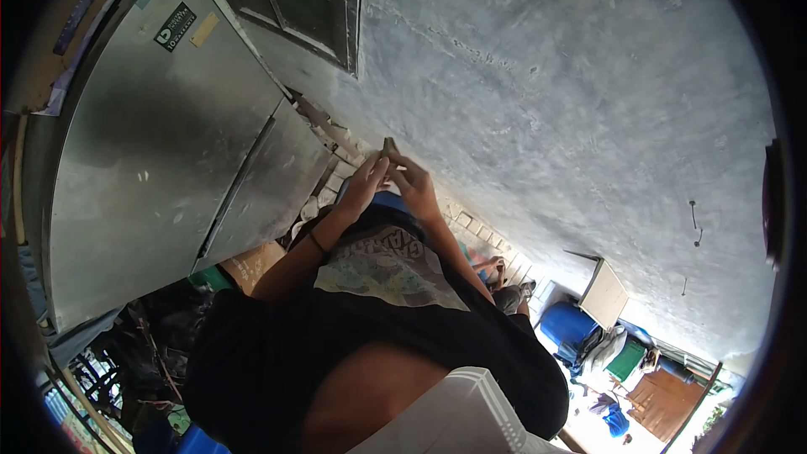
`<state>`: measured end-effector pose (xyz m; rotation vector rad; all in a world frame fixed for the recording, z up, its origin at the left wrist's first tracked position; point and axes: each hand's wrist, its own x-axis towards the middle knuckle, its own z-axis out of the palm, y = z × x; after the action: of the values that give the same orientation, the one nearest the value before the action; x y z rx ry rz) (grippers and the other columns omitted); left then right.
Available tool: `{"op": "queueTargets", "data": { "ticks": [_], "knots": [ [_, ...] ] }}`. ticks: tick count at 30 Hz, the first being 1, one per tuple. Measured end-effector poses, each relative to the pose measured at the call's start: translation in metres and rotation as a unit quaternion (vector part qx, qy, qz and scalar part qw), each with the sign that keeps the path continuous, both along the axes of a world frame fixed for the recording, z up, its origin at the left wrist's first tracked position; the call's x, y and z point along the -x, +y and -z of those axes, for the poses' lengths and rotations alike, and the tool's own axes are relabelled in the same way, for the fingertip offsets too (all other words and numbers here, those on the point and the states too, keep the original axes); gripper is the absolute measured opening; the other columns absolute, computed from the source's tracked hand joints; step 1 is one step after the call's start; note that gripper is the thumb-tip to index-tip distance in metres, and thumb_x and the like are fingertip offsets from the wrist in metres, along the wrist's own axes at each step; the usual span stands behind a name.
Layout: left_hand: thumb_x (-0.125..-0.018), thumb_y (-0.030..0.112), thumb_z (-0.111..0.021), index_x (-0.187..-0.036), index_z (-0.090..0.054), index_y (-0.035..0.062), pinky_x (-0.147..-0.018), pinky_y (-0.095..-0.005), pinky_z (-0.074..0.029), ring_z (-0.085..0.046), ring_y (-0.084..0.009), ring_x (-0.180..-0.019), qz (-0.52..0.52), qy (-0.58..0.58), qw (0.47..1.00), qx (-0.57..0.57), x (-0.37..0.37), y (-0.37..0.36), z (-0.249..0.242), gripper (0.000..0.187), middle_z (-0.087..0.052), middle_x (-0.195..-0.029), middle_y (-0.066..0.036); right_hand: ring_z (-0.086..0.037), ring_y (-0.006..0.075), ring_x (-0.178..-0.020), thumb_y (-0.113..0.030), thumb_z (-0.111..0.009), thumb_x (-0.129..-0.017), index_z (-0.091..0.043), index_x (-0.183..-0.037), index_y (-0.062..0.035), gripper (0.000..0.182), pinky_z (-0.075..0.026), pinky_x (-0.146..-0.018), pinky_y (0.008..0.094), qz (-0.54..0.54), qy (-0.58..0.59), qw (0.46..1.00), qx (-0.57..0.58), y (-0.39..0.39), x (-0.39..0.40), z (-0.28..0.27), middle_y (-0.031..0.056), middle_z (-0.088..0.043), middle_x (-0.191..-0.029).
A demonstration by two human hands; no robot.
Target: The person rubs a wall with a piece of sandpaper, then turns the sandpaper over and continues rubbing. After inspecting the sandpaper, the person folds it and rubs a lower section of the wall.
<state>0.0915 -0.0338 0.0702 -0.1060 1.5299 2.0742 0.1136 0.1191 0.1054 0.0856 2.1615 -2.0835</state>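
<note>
My left hand (367,183) and my right hand (417,191) are close together in front of my torso, fingers bent inward. Between their fingertips is a small grey-brown piece (388,145), its upper end sticking out above them. Its kind cannot be made out, and its lower part is hidden by the fingers. Both hands appear closed on it. Something blue (389,200) shows just below my hands, partly covered by them. A dark band circles my left wrist. My patterned shirt front (382,265) lies below the hands.
A large silver refrigerator (160,151) stands at the left. A grey plastered wall (546,76) rises ahead and right, with a dark-framed window (294,0). Another person (496,273) sits low on the right. Beyond are a blue drum (567,325) and piled items.
</note>
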Motion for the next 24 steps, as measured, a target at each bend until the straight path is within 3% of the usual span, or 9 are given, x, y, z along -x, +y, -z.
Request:
{"op": "queueTargets", "data": {
  "ticks": [1, 9, 14, 18, 24],
  "knots": [
    [-0.105, 0.041, -0.051, -0.13, -0.053, 0.0057, -0.079, -0.0281, -0.054, -0.063, -0.0113, -0.093, -0.028, 0.028, 0.999, -0.007, -0.001, 0.005, 0.0, 0.044, -0.063, -0.111, -0.005, -0.069, 0.0176, -0.093, -0.007, -0.059, -0.097, -0.059, -0.129, 0.0043, 0.034, -0.055, -0.082, 0.0307, 0.003, 0.014, 1.0, 0.023, -0.004, -0.002, 0.001, 0.0142, -0.07, -0.106],
    [-0.103, 0.039, -0.056, -0.125, -0.055, 0.0061, -0.076, -0.0275, -0.054, -0.064, -0.0099, -0.088, 0.019, 0.004, 1.0, -0.018, 0.013, 0.004, 0.008, 0.04, -0.064, -0.103, -0.002, -0.068, 0.0174, -0.099, -0.007, -0.06, -0.097, -0.061, -0.125, 0.005, 0.031, -0.054, -0.085, 0.0299, 0.075, 0.088, 0.991, -0.071, 0.009, -0.009, -0.011, 0.0123, -0.071, -0.104],
    [-0.102, 0.038, -0.058, -0.125, -0.056, 0.0075, -0.075, -0.0253, -0.053, -0.064, -0.0095, -0.087, 0.05, -0.014, 0.999, 0.0, 0.018, 0.011, 0.014, 0.038, -0.064, -0.102, -0.001, -0.07, 0.0198, -0.093, -0.005, -0.059, -0.095, -0.064, -0.122, 0.002, 0.028, -0.054, -0.082, 0.0318, 0.104, 0.073, 0.992, 0.005, 0.025, -0.02, -0.007, 0.0134, -0.07, -0.107],
    [-0.102, 0.036, -0.059, -0.127, -0.055, 0.0078, -0.078, -0.0275, -0.052, -0.064, -0.0097, -0.089, 0.12, -0.025, 0.992, 0.008, 0.017, 0.021, 0.003, 0.038, -0.063, -0.106, -0.002, -0.068, 0.0162, -0.093, -0.008, -0.056, -0.097, -0.064, -0.122, 0.0021, 0.028, -0.051, -0.08, 0.0289, 0.141, 0.03, 0.989, -0.024, 0.042, -0.037, -0.008, 0.0107, -0.072, -0.1],
    [-0.099, 0.04, -0.062, -0.128, -0.056, 0.0082, -0.077, -0.0281, -0.051, -0.063, -0.0086, -0.093, 0.218, 0.023, 0.974, 0.06, 0.011, 0.034, -0.003, 0.044, -0.064, -0.107, 0.0, -0.066, 0.0141, -0.092, -0.012, -0.057, -0.098, -0.064, -0.121, 0.0025, 0.029, -0.05, -0.081, 0.0284, 0.186, 0.033, 0.982, 0.013, 0.051, -0.057, 0.006, 0.0086, -0.071, -0.105]
  ]
}}
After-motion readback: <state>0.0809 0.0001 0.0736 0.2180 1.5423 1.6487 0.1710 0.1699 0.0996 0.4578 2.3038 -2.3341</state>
